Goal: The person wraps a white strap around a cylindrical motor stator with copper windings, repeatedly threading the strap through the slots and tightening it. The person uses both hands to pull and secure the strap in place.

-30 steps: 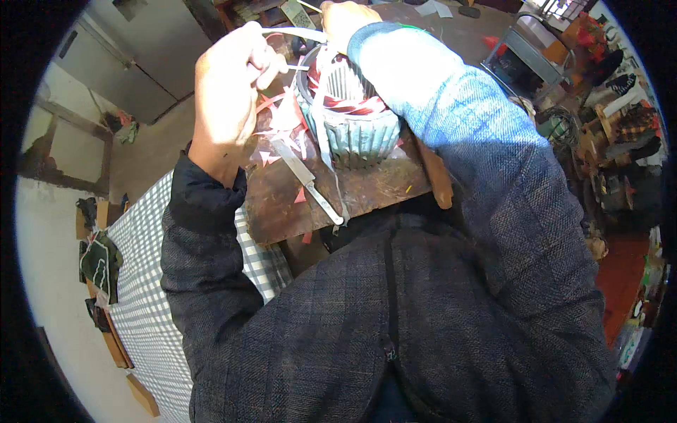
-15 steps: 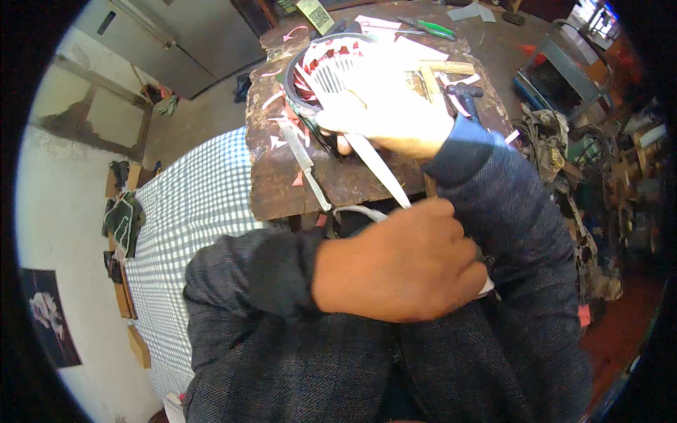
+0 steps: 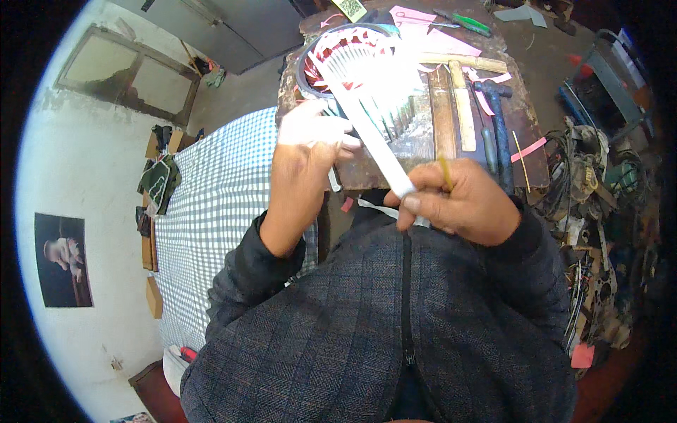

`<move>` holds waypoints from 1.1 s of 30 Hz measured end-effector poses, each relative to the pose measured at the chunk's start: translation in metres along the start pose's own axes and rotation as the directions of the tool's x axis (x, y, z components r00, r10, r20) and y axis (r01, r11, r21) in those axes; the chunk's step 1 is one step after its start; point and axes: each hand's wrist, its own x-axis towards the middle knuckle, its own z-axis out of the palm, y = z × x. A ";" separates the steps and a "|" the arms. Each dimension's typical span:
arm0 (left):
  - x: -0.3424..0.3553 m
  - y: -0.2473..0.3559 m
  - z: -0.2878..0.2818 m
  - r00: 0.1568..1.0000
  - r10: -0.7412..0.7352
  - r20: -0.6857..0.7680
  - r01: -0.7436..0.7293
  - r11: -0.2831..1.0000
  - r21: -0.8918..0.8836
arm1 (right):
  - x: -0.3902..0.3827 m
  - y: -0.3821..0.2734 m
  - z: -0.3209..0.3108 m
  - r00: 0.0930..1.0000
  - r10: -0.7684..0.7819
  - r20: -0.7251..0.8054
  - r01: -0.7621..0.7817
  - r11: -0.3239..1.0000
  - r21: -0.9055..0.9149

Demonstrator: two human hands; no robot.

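A motor stator (image 3: 381,84) with red-and-white inner lining sits on the wooden bench (image 3: 525,169), washed out by glare. A long white strip (image 3: 377,151) slants from it toward me. My right hand (image 3: 448,201) pinches the strip near the bench's front edge; a thin yellow item (image 3: 444,173) shows at its index finger. My left hand (image 3: 317,137) is left of the strip, below the stator, fingers loosely bent and apart, overexposed. A knife handle (image 3: 333,182) peeks out behind it.
Right of the stator lie a wooden-handled tool (image 3: 462,113), a dark hammer (image 3: 502,134), pink paper (image 3: 444,46) and a green-handled tool (image 3: 470,25). A checked cloth (image 3: 197,211) covers the surface at left. A metal cart (image 3: 603,99) and jumbled parts (image 3: 592,211) are at right.
My left hand, crossed low over the strip half a second ago, has moved up and left. My right hand has come down from the stator onto the strip.
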 end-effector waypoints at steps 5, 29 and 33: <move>0.008 -0.005 0.003 0.976 -0.191 0.103 0.217 0.839 -0.499 | -0.001 0.005 0.009 0.994 -0.038 0.103 0.047 0.995 -0.088; -0.042 0.049 -0.005 0.991 0.111 0.077 -0.052 0.837 -0.544 | 0.012 0.013 -0.002 0.963 -0.152 -0.224 0.136 0.987 -0.084; -0.057 0.033 0.036 0.950 -0.088 0.299 0.197 0.914 -0.355 | 0.034 0.014 0.002 0.975 -0.185 -0.120 0.192 0.980 0.044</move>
